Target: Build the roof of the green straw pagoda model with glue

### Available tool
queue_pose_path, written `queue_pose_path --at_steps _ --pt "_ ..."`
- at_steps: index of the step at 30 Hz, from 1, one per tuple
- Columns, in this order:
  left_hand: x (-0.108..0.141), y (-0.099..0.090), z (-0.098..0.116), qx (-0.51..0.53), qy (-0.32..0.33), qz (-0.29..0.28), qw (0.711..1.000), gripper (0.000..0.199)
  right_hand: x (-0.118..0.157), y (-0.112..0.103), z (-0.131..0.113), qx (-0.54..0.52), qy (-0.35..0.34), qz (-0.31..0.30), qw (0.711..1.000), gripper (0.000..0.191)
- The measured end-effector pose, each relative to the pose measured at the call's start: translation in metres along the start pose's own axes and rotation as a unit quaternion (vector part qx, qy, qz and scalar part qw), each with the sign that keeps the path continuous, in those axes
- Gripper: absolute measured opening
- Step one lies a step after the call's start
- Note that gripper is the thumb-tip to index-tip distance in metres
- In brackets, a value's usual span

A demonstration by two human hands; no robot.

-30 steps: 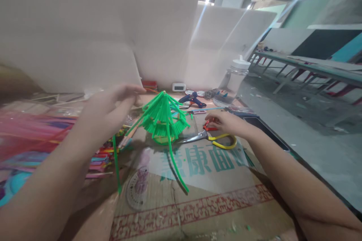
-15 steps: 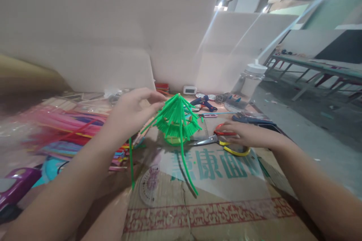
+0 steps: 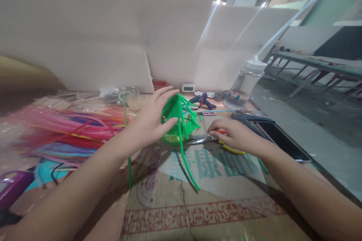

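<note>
A small model (image 3: 178, 118) with a roof of green pipe cleaners stands on the cardboard mat. One long green strand (image 3: 184, 162) trails from it toward me. My left hand (image 3: 149, 118) is round the left side of the roof, thumb in front and fingers at the peak. Scissors with red and yellow handles (image 3: 233, 150) lie just right of the model, blades toward it. Above their handles is my right hand (image 3: 230, 133), thumb and index finger curled together. Whether anything is between those fingertips is hidden.
Left of the mat is a heap of coloured pipe cleaners (image 3: 79, 124). Behind the model lie a blue glue gun (image 3: 203, 101) and a small white clock (image 3: 188, 88). On the right are a bottle (image 3: 251, 79), pliers (image 3: 246, 120) and a phone (image 3: 283, 141).
My left hand has moved right and closed round the roof. My right hand has shifted slightly left off the scissors' handles, its fingers drawn together. More of the phone shows.
</note>
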State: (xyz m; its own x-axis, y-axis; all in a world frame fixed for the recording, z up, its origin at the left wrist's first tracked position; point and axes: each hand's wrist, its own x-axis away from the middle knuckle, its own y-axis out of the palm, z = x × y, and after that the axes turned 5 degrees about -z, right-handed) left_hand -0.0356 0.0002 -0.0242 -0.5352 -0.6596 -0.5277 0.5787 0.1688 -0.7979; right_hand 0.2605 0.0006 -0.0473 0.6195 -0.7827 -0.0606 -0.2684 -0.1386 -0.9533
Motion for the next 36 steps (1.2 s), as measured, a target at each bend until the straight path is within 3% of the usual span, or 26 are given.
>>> queue_pose_path --at_steps 3,5,12,14,17,25,36 --pt "0.000 0.000 -0.002 0.001 0.013 -0.010 1.000 0.059 0.001 0.001 -0.009 -0.046 0.003 0.018 0.999 0.021" --pt "0.000 -0.002 -0.002 0.011 0.019 -0.020 1.000 0.060 0.001 0.004 -0.023 -0.137 0.022 0.034 0.990 0.025" --pt "0.001 -0.009 0.002 0.027 0.011 -0.039 0.999 0.064 -0.022 0.028 -0.075 -0.457 0.093 0.060 0.882 0.026" --pt "0.001 -0.008 0.002 0.022 0.012 -0.035 0.999 0.065 -0.033 0.032 -0.080 -0.506 0.102 0.045 0.855 0.025" --pt "0.000 -0.005 0.002 0.014 0.015 -0.029 0.999 0.064 -0.045 0.033 -0.083 -0.534 0.105 0.029 0.838 0.025" --pt "-0.001 -0.004 0.003 0.011 0.016 -0.032 0.999 0.061 -0.051 0.032 -0.089 -0.544 0.129 0.057 0.827 0.029" --pt "-0.001 0.002 0.002 -0.003 0.021 -0.010 1.000 0.062 -0.052 0.035 -0.087 -0.493 0.115 0.067 0.860 0.027"
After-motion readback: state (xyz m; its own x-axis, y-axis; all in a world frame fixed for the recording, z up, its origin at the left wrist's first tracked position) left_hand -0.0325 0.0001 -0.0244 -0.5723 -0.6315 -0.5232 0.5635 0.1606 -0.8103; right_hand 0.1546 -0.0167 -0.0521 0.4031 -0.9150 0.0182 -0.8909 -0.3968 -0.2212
